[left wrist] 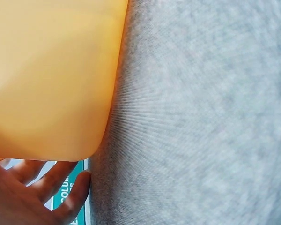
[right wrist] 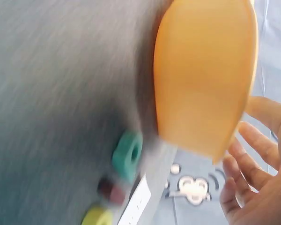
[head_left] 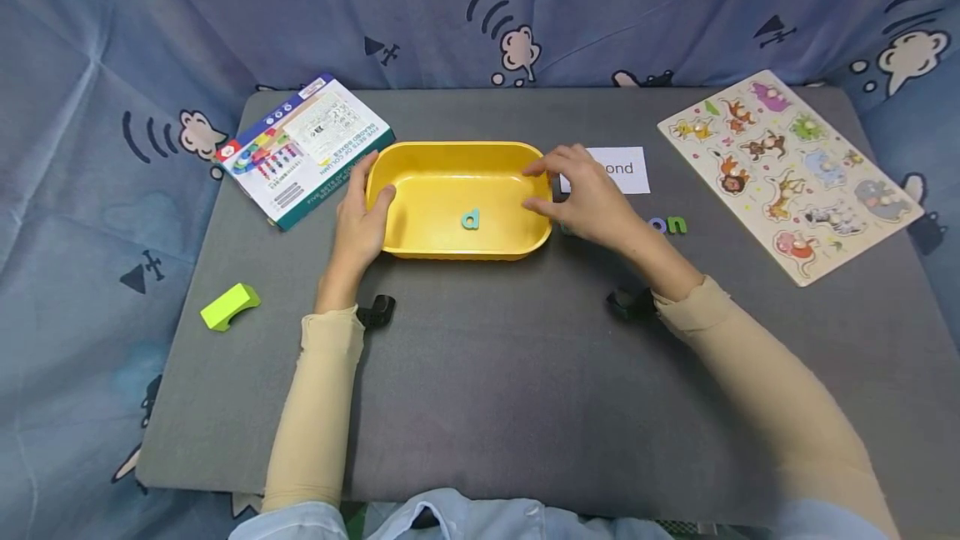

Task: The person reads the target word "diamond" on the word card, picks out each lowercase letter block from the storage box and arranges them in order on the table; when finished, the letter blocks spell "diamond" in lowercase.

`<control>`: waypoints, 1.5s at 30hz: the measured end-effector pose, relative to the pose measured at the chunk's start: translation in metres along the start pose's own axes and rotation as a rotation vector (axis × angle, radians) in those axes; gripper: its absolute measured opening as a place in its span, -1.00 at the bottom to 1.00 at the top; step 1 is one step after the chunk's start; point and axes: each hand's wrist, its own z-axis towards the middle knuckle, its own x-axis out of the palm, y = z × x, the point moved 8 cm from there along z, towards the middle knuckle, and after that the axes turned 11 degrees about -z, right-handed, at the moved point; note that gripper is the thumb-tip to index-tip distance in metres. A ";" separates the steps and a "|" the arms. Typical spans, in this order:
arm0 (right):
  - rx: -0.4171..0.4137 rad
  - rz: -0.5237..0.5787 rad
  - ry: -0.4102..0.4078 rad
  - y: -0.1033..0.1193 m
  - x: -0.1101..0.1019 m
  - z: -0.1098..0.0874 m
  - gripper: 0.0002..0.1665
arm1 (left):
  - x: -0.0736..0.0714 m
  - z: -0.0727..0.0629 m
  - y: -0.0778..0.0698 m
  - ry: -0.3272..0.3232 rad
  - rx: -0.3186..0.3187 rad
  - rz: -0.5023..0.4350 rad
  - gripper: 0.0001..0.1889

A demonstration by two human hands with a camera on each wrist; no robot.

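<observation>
A yellow oblong tray [head_left: 457, 158] lies across the middle of the grey table, with a teal letter d [head_left: 470, 219] inside it. My left hand [head_left: 360, 223] grips its left end, thumb over the rim and fingers outside. At the right end my right hand [head_left: 588, 194] holds the rim, thumb and forefinger reaching over it. A teal letter [right wrist: 128, 155], a dark red piece [right wrist: 111, 190] and a yellow piece [right wrist: 97, 217] lie near that end in the right wrist view, blurred. Beyond the right wrist is a green letter n [head_left: 677, 225] beside a purple letter [head_left: 657, 225].
A white word card [head_left: 626, 171] ending in "ond" is partly hidden behind the right hand. An animal puzzle board [head_left: 757, 144] lies at the right. A boxed toy [head_left: 303, 148] sits back left, and a lime-green arch block [head_left: 229, 307] at the left.
</observation>
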 end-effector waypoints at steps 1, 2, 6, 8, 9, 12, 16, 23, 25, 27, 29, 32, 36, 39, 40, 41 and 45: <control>-0.016 -0.005 0.001 0.004 0.003 0.003 -0.51 | 0.000 0.000 0.000 -0.001 0.001 -0.002 -0.37; -0.028 -0.007 0.006 0.008 0.006 0.005 -0.51 | 0.000 0.000 0.000 -0.002 0.003 -0.004 -0.37; -0.058 -0.043 0.038 0.021 0.021 0.016 -0.51 | -0.001 0.001 -0.001 -0.011 0.012 -0.012 -0.37; -0.063 -0.070 0.072 0.027 0.030 0.020 -0.51 | -0.001 0.001 -0.001 -0.014 0.011 -0.018 -0.37; -0.063 -0.087 0.092 0.030 0.034 0.022 -0.50 | -0.001 0.001 -0.001 -0.014 0.009 -0.019 -0.37; -0.058 -0.132 0.152 0.038 0.045 0.026 -0.49 | -0.001 0.001 0.000 -0.012 -0.001 -0.023 -0.37; -0.048 -0.171 0.201 0.043 0.053 0.029 -0.47 | -0.001 0.002 0.002 -0.012 -0.012 -0.020 -0.37; -0.055 -0.271 0.273 0.046 0.065 0.031 -0.42 | 0.000 0.001 0.001 -0.010 -0.017 -0.022 -0.37; -0.065 -0.281 0.284 0.047 0.068 0.030 -0.43 | 0.000 0.001 0.001 -0.010 -0.013 -0.028 -0.37; -0.077 -0.287 0.282 0.049 0.069 0.031 -0.45 | -0.001 0.001 0.000 -0.011 -0.005 -0.031 -0.37; -0.087 -0.292 0.279 0.049 0.071 0.031 -0.47 | -0.001 0.001 0.000 -0.012 -0.002 -0.032 -0.37; -0.096 -0.296 0.281 0.050 0.073 0.033 -0.51 | 0.000 0.001 -0.001 -0.012 0.002 -0.033 -0.37; -0.105 -0.286 0.289 0.052 0.076 0.034 -0.57 | 0.000 0.001 -0.001 -0.011 0.002 -0.035 -0.38; -0.114 -0.286 0.287 0.053 0.077 0.034 -0.61 | 0.000 0.001 0.001 -0.012 0.000 -0.034 -0.38; -0.117 -0.290 0.286 0.054 0.077 0.034 -0.63 | 0.000 0.001 0.001 -0.012 0.000 -0.033 -0.38; -0.119 -0.293 0.285 0.054 0.077 0.034 -0.64 | 0.000 0.002 0.001 -0.013 0.000 -0.032 -0.38; -0.119 -0.299 0.288 0.056 0.078 0.034 -0.70 | 0.000 0.002 0.002 -0.014 -0.001 -0.032 -0.38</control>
